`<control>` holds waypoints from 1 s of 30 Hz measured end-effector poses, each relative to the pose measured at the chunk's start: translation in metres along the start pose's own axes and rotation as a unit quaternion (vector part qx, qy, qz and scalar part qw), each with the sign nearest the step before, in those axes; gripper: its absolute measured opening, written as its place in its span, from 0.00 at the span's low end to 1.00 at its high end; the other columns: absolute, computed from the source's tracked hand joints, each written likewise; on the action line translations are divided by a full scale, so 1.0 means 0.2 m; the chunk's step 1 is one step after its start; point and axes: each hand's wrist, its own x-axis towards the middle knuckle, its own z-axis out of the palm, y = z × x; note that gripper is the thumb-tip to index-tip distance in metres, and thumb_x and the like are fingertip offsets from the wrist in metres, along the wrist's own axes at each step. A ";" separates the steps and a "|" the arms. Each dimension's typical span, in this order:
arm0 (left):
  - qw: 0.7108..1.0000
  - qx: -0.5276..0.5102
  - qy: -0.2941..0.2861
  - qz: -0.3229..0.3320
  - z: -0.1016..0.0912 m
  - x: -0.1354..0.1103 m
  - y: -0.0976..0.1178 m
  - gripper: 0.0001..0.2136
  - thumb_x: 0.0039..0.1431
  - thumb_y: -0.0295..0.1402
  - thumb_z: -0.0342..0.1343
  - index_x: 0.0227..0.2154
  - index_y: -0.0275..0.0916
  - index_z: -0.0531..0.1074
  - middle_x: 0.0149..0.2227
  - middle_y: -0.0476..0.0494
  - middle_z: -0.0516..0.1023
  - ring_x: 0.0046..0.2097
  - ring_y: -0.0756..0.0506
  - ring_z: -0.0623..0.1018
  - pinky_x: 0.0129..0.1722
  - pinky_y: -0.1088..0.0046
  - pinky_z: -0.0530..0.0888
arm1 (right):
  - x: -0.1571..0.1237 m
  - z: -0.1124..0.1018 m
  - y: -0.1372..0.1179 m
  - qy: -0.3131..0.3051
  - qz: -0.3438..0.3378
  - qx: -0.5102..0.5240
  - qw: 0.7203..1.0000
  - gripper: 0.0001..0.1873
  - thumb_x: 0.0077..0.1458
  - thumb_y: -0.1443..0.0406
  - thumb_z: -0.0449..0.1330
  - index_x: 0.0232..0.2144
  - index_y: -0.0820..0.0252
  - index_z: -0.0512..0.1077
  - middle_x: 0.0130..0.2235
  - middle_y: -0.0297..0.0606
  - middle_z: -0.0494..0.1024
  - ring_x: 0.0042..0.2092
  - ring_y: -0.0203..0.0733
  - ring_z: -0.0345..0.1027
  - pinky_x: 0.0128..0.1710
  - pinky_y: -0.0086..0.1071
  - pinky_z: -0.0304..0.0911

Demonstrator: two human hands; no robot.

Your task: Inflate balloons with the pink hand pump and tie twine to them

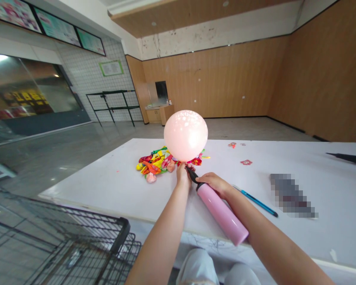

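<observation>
In the head view I have the pale pink balloon (186,135) at mid-frame, swollen round, its neck end down at my left hand (184,172). That hand's grip is closed around the neck where it meets the black nozzle (192,174); I cannot make out each finger. My right hand (214,183), just right of centre, has its grip wrapped over the upper end of the pink pump (222,215), whose body slants toward the lower right. Behind and left of the balloon, a heap of uninflated balloons (154,163) lies on the white worktop (103,180). Right of the pump I see a blue pen-like tool (259,202), and beyond it a pixelated patch hides something. A wire cart (86,245) fills the lower left.
</observation>
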 end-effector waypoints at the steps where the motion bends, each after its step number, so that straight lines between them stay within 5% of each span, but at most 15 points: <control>1: 1.000 0.000 0.016 0.017 0.00 0.01 0.00 0.06 0.50 0.28 0.54 0.23 0.38 0.62 0.18 0.54 0.65 0.20 0.52 0.69 0.25 0.76 0.68 | -0.02 -0.01 -0.01 -0.024 0.002 0.009 1.000 0.11 0.48 0.62 0.63 0.21 0.64 0.70 0.19 0.38 0.76 0.22 0.40 0.70 0.25 0.32 0.66; 5: 0.995 0.004 0.078 0.061 -0.02 0.03 0.03 0.05 0.50 0.26 0.52 0.23 0.38 0.61 0.18 0.52 0.66 0.21 0.52 0.70 0.24 0.77 0.67 | -0.09 -0.05 -0.07 -0.089 0.035 0.075 0.993 0.12 0.55 0.59 0.58 0.29 0.64 0.69 0.26 0.46 0.79 0.27 0.46 0.75 0.27 0.36 0.70; 10: 0.994 0.022 0.086 0.065 -0.02 0.02 0.05 0.05 0.48 0.26 0.52 0.23 0.39 0.60 0.18 0.54 0.65 0.20 0.53 0.68 0.24 0.78 0.66 | -0.09 -0.09 -0.12 0.056 0.080 0.142 0.985 0.15 0.61 0.55 0.50 0.34 0.62 0.65 0.26 0.43 0.77 0.26 0.43 0.73 0.26 0.36 0.71; 13: 0.994 0.032 0.079 0.064 -0.03 0.01 0.06 0.05 0.48 0.27 0.51 0.23 0.39 0.60 0.18 0.55 0.64 0.20 0.53 0.67 0.23 0.79 0.66 | -0.09 -0.11 -0.12 0.103 0.046 0.170 0.979 0.12 0.59 0.57 0.52 0.36 0.60 0.65 0.26 0.39 0.74 0.26 0.41 0.71 0.29 0.38 0.71; 18: 0.993 0.037 0.071 0.087 -0.05 0.00 0.05 0.05 0.49 0.28 0.51 0.24 0.40 0.60 0.19 0.55 0.64 0.21 0.53 0.68 0.25 0.78 0.67 | -0.10 -0.15 -0.14 0.062 -0.031 0.174 0.982 0.11 0.45 0.69 0.57 0.35 0.59 0.66 0.26 0.33 0.71 0.29 0.39 0.67 0.34 0.38 0.70; 22: 0.992 0.025 0.084 0.088 -0.06 0.00 0.05 0.04 0.50 0.28 0.51 0.25 0.40 0.60 0.18 0.55 0.64 0.21 0.53 0.69 0.27 0.78 0.68 | -0.09 -0.23 -0.24 0.165 -0.178 0.071 0.967 0.16 0.41 0.64 0.63 0.36 0.61 0.68 0.28 0.33 0.71 0.29 0.37 0.65 0.31 0.31 0.64; 26: 0.993 0.029 0.080 0.086 -0.05 0.00 0.05 0.05 0.51 0.28 0.51 0.25 0.40 0.60 0.18 0.56 0.64 0.21 0.53 0.69 0.26 0.78 0.67 | -0.07 -0.36 -0.39 0.332 -0.298 -0.099 0.890 0.31 0.42 0.55 0.65 0.47 0.63 0.67 0.35 0.38 0.75 0.34 0.41 0.67 0.34 0.33 0.63; 30: 0.992 0.038 0.090 0.077 -0.05 0.01 0.05 0.05 0.53 0.28 0.49 0.25 0.40 0.59 0.18 0.56 0.63 0.21 0.53 0.68 0.25 0.77 0.67 | -0.06 -0.43 -0.45 0.327 -0.278 -0.396 0.812 0.26 0.47 0.62 0.64 0.50 0.58 0.69 0.44 0.42 0.76 0.44 0.45 0.69 0.44 0.34 0.62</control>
